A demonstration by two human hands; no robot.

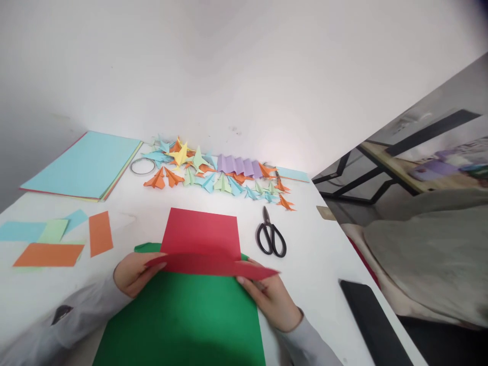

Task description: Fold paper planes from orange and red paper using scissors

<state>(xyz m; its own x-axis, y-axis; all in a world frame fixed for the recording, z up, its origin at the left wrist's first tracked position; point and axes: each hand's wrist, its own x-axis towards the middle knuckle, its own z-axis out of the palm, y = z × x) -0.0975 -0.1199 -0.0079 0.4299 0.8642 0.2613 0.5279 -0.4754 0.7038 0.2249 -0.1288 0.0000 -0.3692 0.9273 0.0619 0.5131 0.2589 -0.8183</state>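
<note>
A strip of red paper [202, 265] spans the space between my two hands, its lower edge bowed toward me. My left hand [138, 270] pinches its left end between thumb and fingers. At the right end, my right hand [269, 292] grips it the same way. Behind the strip a flat red paper piece [204, 231] reaches away from me; whether the two are one sheet I cannot tell. Beneath them lies a large green sheet [183, 320], its far corners showing past my hands. Black-handled scissors [271, 235] rest to the right of the red paper, points away from me.
Several folded paper shapes [198, 162] line the wall, with a pleated purple paper [240, 166] among them. A stack of coloured sheets [82, 162] and a thin ring [142, 165] sit at back left. Orange cut papers [101, 234] lie left. A black flat object [371, 320] lies along the right edge.
</note>
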